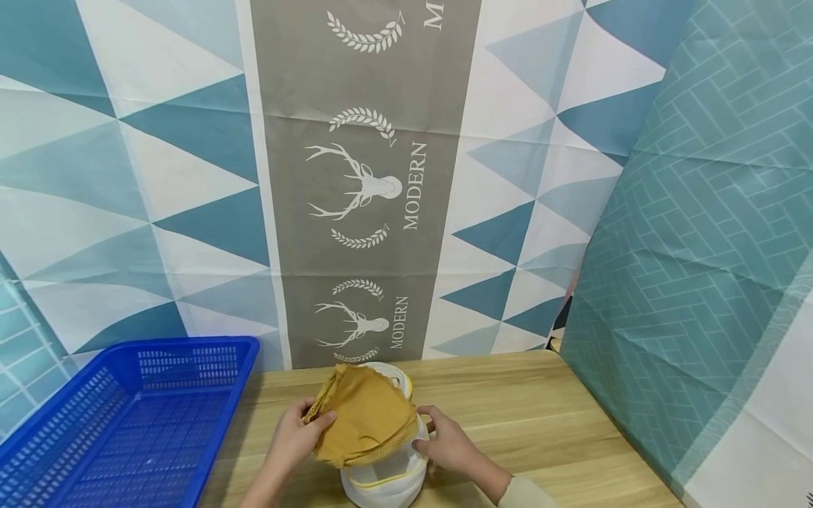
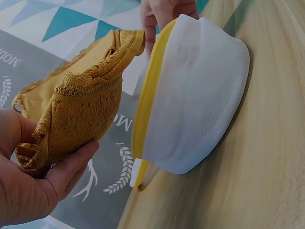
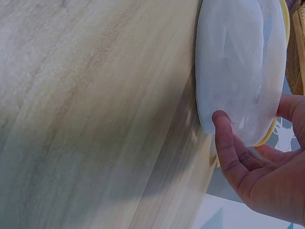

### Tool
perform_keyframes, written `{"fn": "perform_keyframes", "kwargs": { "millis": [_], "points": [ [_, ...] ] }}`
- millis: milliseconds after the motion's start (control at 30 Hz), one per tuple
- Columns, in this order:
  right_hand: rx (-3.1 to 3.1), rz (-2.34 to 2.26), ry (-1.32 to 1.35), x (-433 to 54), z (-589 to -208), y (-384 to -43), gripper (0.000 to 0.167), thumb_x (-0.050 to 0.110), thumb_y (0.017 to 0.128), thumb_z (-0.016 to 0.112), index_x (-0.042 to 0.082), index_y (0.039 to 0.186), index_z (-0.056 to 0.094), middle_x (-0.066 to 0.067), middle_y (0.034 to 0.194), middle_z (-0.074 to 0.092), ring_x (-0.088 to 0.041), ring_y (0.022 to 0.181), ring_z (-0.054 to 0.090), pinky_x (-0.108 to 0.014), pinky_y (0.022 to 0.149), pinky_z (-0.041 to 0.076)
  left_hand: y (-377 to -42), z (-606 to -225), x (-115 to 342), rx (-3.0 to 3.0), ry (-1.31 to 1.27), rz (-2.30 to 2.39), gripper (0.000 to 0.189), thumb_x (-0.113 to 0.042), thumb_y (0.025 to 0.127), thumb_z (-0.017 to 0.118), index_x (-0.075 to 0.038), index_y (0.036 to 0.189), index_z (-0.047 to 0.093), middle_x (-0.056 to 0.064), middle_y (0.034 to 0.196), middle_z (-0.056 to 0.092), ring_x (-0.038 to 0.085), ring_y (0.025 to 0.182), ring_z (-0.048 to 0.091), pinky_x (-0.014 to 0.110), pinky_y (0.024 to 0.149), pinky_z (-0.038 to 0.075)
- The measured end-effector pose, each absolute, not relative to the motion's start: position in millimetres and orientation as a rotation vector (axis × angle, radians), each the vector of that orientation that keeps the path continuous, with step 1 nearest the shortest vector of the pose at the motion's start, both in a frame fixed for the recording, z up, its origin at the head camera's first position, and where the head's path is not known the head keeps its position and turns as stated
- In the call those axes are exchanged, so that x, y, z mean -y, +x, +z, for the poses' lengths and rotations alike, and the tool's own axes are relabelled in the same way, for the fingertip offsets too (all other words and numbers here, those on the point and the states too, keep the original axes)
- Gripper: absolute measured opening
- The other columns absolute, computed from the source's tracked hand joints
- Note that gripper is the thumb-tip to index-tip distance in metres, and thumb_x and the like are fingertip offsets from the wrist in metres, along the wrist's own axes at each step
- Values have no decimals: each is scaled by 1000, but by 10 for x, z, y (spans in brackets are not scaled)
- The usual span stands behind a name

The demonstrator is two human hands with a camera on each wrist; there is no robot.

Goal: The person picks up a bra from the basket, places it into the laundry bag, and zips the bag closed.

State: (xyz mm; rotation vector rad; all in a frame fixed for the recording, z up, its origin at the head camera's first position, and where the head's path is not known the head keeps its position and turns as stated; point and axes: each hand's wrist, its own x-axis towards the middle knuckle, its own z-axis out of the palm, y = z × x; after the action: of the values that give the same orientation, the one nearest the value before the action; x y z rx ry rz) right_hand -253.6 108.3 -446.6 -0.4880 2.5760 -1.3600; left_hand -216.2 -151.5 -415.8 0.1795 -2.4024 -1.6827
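Note:
My left hand (image 1: pixel 295 434) pinches a folded mustard-yellow lace bra (image 1: pixel 365 413) between thumb and fingers, up over the mouth of a white mesh laundry bag (image 1: pixel 396 487). In the left wrist view, the bra (image 2: pixel 88 112) shows lace on its outer side and a smooth lining. The round bag (image 2: pixel 200 95) stands on the table with its yellow zipper edge upward. My right hand (image 1: pixel 447 441) holds the bag's right side at the rim. Seen from the right wrist, fingers (image 3: pixel 226 148) lie along the mesh wall. The bra covers part of the bag's opening in the head view.
A large blue plastic basket (image 1: pixel 146 451) stands to the left. The bag's white lid (image 1: pixel 390 370) lies folded back behind the bra. Beneath is a wood-grain table (image 1: pixel 521 416), with a patterned cloth wall (image 1: pixel 356 233) at its back and a teal panel (image 1: pixel 692 233) on the right.

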Motion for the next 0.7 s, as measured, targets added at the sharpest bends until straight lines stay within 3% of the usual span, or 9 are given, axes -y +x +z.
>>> {"fn": "perform_keyframes", "kwargs": {
  "millis": [700],
  "points": [
    [-2553,-1399,-491,-1087,-4497,-2566,59,12,80,69,0,132,43,-15,102,58,-20,50,56,-35,45,51,-2215,-4309,1325,2374,206,-1764,40,-11,82,68,11,112,51,20,101,56,15,77,56,26,61,47]
  ]
}}
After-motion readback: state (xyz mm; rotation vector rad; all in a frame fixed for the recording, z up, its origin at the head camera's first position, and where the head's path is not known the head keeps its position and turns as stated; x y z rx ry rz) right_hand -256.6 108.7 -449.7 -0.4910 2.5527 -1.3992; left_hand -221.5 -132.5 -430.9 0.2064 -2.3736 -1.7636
